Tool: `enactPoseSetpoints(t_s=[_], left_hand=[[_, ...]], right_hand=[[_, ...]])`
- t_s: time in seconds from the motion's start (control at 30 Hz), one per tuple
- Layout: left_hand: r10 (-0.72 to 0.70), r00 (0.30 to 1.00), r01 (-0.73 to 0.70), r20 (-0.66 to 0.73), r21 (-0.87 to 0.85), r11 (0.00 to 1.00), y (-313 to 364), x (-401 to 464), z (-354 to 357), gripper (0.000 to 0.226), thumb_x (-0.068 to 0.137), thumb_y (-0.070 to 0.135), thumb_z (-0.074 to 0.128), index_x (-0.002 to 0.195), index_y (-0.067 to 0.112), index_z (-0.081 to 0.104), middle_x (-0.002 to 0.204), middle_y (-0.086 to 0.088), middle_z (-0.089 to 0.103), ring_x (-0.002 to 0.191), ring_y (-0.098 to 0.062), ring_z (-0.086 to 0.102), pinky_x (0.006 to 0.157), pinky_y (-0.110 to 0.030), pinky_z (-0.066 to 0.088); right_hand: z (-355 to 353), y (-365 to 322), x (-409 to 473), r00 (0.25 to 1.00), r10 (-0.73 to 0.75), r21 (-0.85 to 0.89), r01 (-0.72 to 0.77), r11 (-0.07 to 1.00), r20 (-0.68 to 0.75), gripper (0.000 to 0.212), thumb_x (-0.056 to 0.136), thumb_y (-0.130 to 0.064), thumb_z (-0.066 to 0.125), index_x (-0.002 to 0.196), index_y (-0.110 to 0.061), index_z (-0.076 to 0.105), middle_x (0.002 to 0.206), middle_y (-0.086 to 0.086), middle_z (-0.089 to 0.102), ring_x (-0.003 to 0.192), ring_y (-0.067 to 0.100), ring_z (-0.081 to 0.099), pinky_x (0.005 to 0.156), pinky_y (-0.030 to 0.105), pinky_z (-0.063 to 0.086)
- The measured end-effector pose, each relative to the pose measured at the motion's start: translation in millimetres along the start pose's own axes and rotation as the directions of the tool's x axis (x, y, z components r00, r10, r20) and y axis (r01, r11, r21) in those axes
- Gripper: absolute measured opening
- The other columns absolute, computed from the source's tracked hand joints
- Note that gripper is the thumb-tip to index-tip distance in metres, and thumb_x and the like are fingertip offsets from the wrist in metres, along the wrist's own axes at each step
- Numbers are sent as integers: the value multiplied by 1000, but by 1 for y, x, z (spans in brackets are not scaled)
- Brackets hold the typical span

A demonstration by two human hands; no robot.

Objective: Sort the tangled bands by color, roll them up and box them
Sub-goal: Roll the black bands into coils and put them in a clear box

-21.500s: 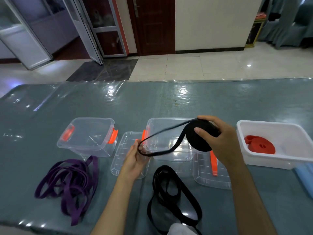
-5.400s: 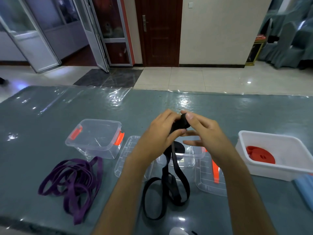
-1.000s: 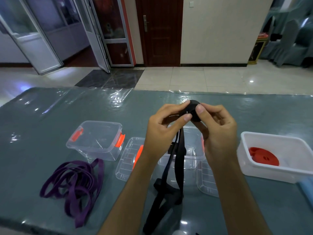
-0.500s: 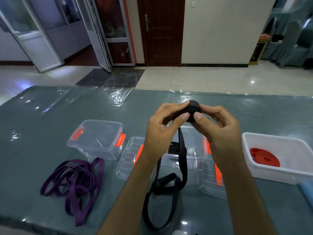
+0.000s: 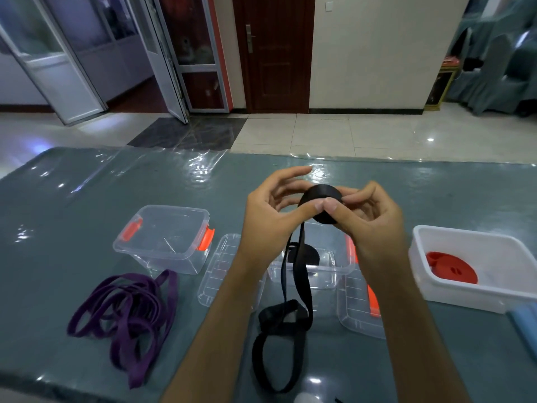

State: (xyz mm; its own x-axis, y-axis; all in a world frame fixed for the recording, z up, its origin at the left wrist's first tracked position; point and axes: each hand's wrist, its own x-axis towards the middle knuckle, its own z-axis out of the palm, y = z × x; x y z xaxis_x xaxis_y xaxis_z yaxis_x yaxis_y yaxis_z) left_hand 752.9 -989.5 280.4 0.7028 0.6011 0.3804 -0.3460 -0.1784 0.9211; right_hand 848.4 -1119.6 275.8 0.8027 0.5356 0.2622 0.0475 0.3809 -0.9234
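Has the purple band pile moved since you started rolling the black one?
No. The purple pile lies in front of the left clear box, just off its near right corner, as earlier; only the camera shifted.

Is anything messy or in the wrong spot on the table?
Yes, the purple bands lie in a tangled heap at the table's near left, not rolled or boxed. The clear box behind them holds nothing. A black band dangles loose from the roll both hands grip. Two lids lie off their boxes.

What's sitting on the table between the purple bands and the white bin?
In the head view: a clear lid, the loose black band, and a second clear lid, left to right from the purple bands to the white bin.
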Motion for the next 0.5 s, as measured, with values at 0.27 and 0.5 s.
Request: enactPoseSetpoints(t_s=[0.27, 0.5], left_hand=[[-148, 983, 137, 110, 101, 985, 3, 3, -8, 34, 83, 12, 86, 114, 11, 72, 107, -1, 77, 103, -15, 74, 90, -28, 58], [-148, 979, 119, 143, 194, 974, 7, 5, -22, 30, 78, 10, 89, 103, 7, 74, 100, -6, 79, 99, -22, 76, 93, -38, 61]], right_hand=[[-2, -5, -1, 997, -83, -62, 83, 995, -6, 33, 76, -18, 81, 108, -12, 75, 104, 14, 77, 98, 28, 76, 88, 39, 62], [-6, 3, 1, 990, 3, -127, 16, 992, 144, 41, 86, -26, 73, 127, -25, 69, 120, 2, 76, 116, 19, 71, 101, 34, 55]])
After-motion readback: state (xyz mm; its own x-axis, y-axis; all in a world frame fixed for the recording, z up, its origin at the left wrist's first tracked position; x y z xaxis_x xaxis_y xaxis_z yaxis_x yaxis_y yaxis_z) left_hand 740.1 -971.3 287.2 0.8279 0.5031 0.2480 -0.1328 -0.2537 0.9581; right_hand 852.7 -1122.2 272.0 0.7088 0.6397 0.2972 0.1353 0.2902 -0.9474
